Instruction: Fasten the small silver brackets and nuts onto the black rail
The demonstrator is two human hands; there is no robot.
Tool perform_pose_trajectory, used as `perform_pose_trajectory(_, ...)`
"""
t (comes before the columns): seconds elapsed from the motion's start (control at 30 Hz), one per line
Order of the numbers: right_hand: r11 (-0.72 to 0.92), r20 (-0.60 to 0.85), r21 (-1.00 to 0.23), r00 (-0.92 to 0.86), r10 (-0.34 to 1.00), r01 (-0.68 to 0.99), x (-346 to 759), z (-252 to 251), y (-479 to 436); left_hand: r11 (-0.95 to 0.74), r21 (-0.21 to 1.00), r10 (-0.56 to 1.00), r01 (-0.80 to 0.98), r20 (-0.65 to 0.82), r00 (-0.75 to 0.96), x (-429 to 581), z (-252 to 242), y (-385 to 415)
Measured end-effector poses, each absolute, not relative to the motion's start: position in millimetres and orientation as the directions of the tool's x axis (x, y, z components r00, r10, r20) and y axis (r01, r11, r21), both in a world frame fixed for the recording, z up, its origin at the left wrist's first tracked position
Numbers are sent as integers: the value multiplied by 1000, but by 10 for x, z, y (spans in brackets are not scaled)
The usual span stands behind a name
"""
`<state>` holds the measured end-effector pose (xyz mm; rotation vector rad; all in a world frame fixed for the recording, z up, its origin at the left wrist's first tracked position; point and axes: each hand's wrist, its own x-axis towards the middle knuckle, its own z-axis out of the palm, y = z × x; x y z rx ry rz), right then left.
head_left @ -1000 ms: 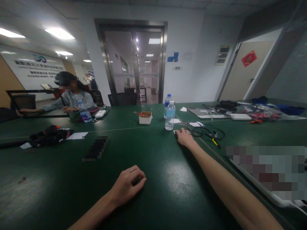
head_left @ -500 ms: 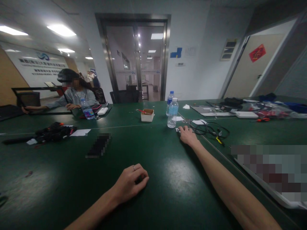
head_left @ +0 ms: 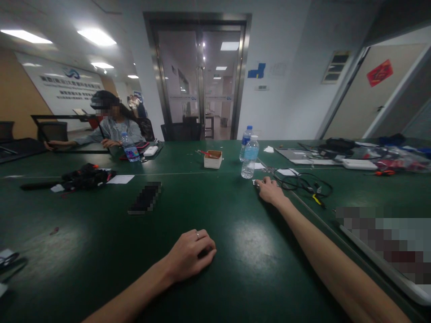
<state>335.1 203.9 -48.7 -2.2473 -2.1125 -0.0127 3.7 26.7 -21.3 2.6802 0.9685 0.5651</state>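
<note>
My left hand (head_left: 194, 255) rests on the green table (head_left: 222, 211), its fingers curled in and the thumb close to the index finger. Nothing shows in it. Further forward, my right hand (head_left: 270, 190) reaches out to the right of centre, fingers bent down onto a small whitish item (head_left: 255, 182) mostly hidden under the fingertips. Just beyond it stands a clear water bottle (head_left: 250, 158) with a light blue label, upright and apart from the hand. A second bottle (head_left: 246, 142) with a blue cap is partly behind it. Black cables (head_left: 296, 181) lie coiled right of the hand.
A small white box (head_left: 213, 160) holds something red. Left are a dark phone-like slab (head_left: 145, 198), black gear (head_left: 82, 178) and another bottle (head_left: 130, 149). A blurred-out screen (head_left: 387, 242) lies at right. Across the table a person (head_left: 116, 123) in a headset holds a black frame.
The view has turned slightly left, so everything sits further right in the picture. Both hands keep nearly the same pose and place on the table.
</note>
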Motion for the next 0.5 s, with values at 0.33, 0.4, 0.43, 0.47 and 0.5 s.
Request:
perform_pose_trajectory(0.33, -224, 86, -136, 237, 968, 965, 3534, -369, 2183, -752, 329, 654, 571, 271, 706, 38, -244, 272)
perform_pose_trajectory(0.4, -246, 57, -153, 257, 965, 957, 3579, -411, 2204, -759, 320, 648, 567, 279, 709, 44, -241, 269)
perform_pose_trajectory(0.43, -243, 42, -158, 252, 967, 957, 3596, -439, 2215, -761, 319, 646, 566, 280, 710, 47, -236, 267)
perform_pose_trajectory(0.47, -236, 35, -164, 245, 969, 958, 3608, -468, 2225, -761, 318, 645, 565, 280, 711, 51, -231, 265)
perform_pose_trajectory(0.5, -233, 35, -171, 242, 970, 957, 3617, -495, 2234, -761, 318, 645, 566, 280, 711, 54, -227, 263)
